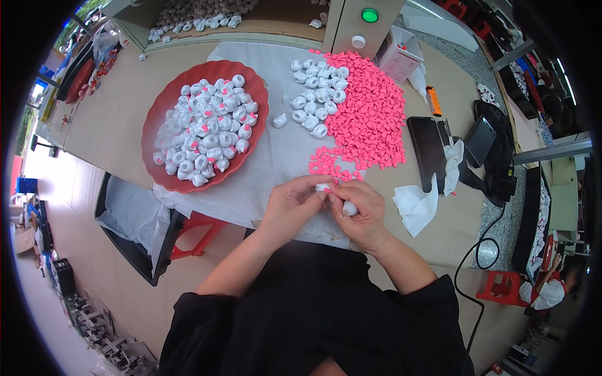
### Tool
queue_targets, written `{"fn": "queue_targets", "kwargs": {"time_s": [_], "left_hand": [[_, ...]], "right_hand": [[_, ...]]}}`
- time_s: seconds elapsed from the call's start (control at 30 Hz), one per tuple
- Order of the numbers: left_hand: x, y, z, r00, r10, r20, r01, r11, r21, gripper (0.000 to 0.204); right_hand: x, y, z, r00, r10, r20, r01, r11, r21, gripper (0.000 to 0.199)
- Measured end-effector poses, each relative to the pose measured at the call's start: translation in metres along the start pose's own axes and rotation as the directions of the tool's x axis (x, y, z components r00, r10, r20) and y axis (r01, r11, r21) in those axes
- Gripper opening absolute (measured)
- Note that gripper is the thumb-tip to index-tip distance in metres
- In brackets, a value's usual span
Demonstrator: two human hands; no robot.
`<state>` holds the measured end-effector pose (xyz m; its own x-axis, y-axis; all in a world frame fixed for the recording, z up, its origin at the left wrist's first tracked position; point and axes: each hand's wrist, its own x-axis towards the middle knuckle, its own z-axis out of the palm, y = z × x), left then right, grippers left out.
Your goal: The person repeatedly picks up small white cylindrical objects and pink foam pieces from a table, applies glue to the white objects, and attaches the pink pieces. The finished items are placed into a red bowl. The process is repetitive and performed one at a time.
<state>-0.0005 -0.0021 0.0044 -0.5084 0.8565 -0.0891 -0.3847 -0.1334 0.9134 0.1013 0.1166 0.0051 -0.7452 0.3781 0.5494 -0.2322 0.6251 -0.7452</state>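
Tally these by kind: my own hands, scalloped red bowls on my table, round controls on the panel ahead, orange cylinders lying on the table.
Left hand and right hand: 2
Scalloped red bowl: 1
Green round control: 1
White round control: 1
Orange cylinder: 1
Total: 6

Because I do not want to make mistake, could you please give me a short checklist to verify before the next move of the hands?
1. Left hand grips the white piece: ok.
2. Right hand holds the white-tipped object: ok.
3. Pink part properly seated on the held piece: cannot tell, hands partly cover it.
4. Pink pile near the hands: ok.
5. Loose white pieces grouped: not ok, one lies apart beside the red bowl.
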Motion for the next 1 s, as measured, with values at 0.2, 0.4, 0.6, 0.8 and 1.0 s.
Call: {"fn": "queue_targets", "kwargs": {"time_s": [0.2,0.4,0.6,0.8,1.0], "left_hand": [[-0.0029,-0.0033,0.0015,0.983,0.184,0.005,-0.184,0.978,0.098,0.028],[-0.0052,-0.0045,-0.0012,0.965,0.258,0.049,-0.263,0.940,0.219,0.030],[-0.0043,-0.0036,-0.0009,0.981,0.187,0.046,-0.191,0.977,0.097,0.028],[-0.0023,-0.0054,-0.0038,0.995,0.094,0.029,-0.095,0.994,0.046,0.027],[0.0002,-0.0034,-0.0025,1.000,0.016,0.007,-0.016,1.000,0.020,0.025]], "right_hand": [[0.0031,-0.0025,-0.0046,0.985,0.162,0.053,-0.169,0.967,0.191,0.018],[0.0034,-0.0026,-0.0081,0.979,0.185,0.090,-0.202,0.947,0.252,0.019],[0.0037,-0.0058,-0.0081,0.964,0.240,0.111,-0.262,0.919,0.295,0.019],[0.0016,-0.0025,-0.0064,0.983,0.165,0.081,-0.178,0.963,0.201,0.016],[0.0037,-0.0028,-0.0038,0.969,0.246,0.029,-0.245,0.936,0.251,0.012]]}}
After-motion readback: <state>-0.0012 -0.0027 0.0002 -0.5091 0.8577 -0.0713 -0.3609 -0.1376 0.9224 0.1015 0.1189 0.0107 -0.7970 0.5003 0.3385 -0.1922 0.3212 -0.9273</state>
